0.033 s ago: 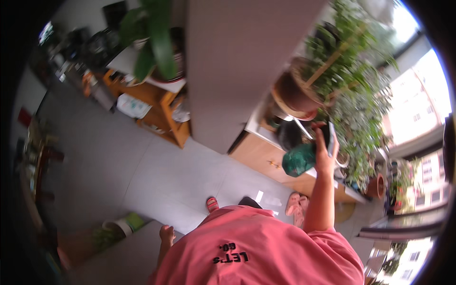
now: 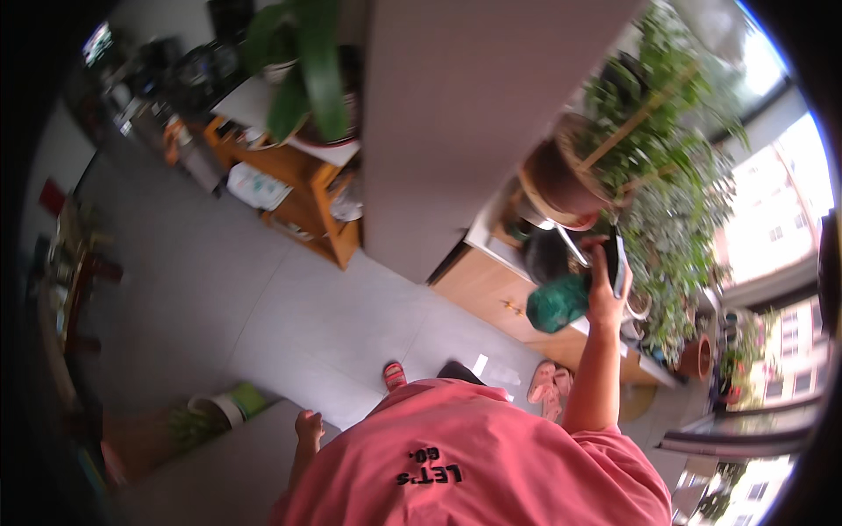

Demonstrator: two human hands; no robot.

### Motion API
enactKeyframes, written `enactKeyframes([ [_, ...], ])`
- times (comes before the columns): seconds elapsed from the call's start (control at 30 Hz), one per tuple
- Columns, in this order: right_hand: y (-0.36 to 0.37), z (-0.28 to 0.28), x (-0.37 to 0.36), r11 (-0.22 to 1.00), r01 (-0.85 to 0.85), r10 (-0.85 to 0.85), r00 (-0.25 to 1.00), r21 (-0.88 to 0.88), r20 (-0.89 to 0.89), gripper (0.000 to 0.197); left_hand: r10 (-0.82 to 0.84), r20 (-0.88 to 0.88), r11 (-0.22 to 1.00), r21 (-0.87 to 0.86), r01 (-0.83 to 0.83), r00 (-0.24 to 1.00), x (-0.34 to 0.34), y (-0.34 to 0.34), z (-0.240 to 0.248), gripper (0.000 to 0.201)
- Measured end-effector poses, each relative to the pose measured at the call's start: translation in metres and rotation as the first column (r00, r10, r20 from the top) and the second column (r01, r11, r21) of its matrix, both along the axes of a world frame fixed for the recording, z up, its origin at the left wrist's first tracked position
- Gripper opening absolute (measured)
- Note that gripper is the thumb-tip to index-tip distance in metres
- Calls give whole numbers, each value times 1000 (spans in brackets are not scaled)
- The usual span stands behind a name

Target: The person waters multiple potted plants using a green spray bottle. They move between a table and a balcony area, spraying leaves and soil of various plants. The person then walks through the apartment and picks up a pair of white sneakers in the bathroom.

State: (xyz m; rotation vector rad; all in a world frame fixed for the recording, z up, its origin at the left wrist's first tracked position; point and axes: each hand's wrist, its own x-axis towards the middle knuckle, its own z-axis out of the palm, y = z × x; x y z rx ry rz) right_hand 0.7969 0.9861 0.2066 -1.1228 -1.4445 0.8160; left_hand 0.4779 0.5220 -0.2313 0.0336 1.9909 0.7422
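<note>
My right hand (image 2: 605, 294) is reached out at the right, closed around the upper part of a green, rounded, bottle-like vessel (image 2: 559, 304). A dark piece with a pale edge (image 2: 620, 263) shows past my fingers; blur hides its exact form. Beside the hand, a thin white rod (image 2: 572, 246) points toward a large brown pot (image 2: 561, 175) holding a leafy plant (image 2: 649, 114). My left hand (image 2: 309, 427) hangs low at my side, its fingers curled in, with nothing seen in it.
A wooden cabinet (image 2: 478, 285) carries the plants along the window. A tall grey panel (image 2: 474, 114) stands left of it. Farther left is a wooden shelf cart (image 2: 307, 197) with a big-leaved plant (image 2: 316, 70). Pink slippers (image 2: 545, 386) lie on the floor; a green-and-white planter (image 2: 228, 408) is lower left.
The view has shifted a little, so the surroundings sit farther right in the picture. My right hand and the green vessel have come slightly lower. My left hand has hardly moved.
</note>
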Motion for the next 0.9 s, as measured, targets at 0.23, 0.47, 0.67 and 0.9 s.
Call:
enactKeyframes([
  [0.23,-4,-74,-91,921,-386,357,775,-56,521,12,282,-40,959,-12,-282,959,12,-7,2,46],
  [0.47,-38,-119,-260,500,-823,839,384,-270,385,17,235,-319,963,-52,-264,918,-1,-16,5,45],
  [0.67,-32,-128,-412,276,-961,938,263,-27,227,25,373,-315,897,-115,-426,873,-57,-22,63,48],
  [0.9,-10,-116,-552,275,-961,944,275,25,180,24,829,-44,559,90,-824,558,-125,-48,55,51],
])
